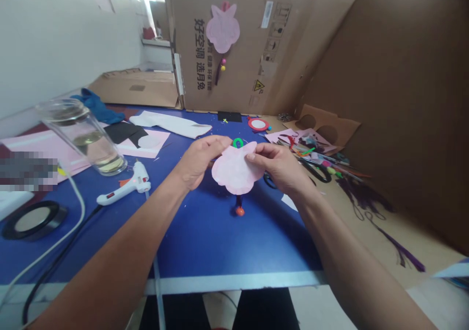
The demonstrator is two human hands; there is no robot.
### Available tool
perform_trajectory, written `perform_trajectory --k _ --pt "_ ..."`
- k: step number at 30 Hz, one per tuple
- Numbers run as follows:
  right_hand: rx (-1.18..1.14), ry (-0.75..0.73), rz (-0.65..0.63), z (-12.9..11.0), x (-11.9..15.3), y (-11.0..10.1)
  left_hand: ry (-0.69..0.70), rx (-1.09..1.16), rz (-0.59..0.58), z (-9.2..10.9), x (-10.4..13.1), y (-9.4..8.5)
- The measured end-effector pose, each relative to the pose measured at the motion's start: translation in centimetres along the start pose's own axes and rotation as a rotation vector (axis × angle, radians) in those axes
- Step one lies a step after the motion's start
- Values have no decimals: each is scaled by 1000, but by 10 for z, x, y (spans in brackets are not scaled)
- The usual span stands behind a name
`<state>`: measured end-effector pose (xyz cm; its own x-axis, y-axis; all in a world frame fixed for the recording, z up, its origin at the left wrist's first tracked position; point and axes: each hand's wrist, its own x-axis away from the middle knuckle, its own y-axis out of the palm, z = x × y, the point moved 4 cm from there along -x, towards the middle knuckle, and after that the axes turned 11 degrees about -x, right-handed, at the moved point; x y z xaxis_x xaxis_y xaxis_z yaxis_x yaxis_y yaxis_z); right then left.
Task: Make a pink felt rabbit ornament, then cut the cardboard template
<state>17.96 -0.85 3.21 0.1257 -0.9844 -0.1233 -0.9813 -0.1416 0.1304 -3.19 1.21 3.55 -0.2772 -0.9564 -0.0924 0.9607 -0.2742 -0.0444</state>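
Between my two hands is a pink scalloped paper cutout [237, 171] with pointed ears at its top. My left hand [202, 158] pinches its upper left edge, and my right hand [275, 164] grips the upper right, thumb on the near face. A green ring [238, 143] shows behind the top of the cutout. Below its bottom edge hangs an orange bead [240, 211] on a dark strand. A similar pink cutout [223, 29] with beads and a tassel is fixed to the cardboard in front of me.
To the left are a white glue gun [128, 186], a glass of liquid [91, 144] and black tape [34, 220]. Scissors [317, 169], paper scraps and purple tassels [397, 247] lie right. Cardboard walls [395, 100] stand behind and right. A red-rimmed disc [258, 124] lies at the back.
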Motion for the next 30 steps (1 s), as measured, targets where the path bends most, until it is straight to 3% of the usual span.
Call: perform_trajectory --k 4,13,18,30 --pt "-43 45 -7 6 1 5 -60 -8 -49 -8 4 12" --pt "-94 94 -34 15 0 8 -158 -29 -25 -17 8 20" --pt "-57 81 -4 19 -1 10 -123 -106 -49 -20 8 24" --pt "-21 63 55 24 -2 10 -71 -120 36 -22 3 21"
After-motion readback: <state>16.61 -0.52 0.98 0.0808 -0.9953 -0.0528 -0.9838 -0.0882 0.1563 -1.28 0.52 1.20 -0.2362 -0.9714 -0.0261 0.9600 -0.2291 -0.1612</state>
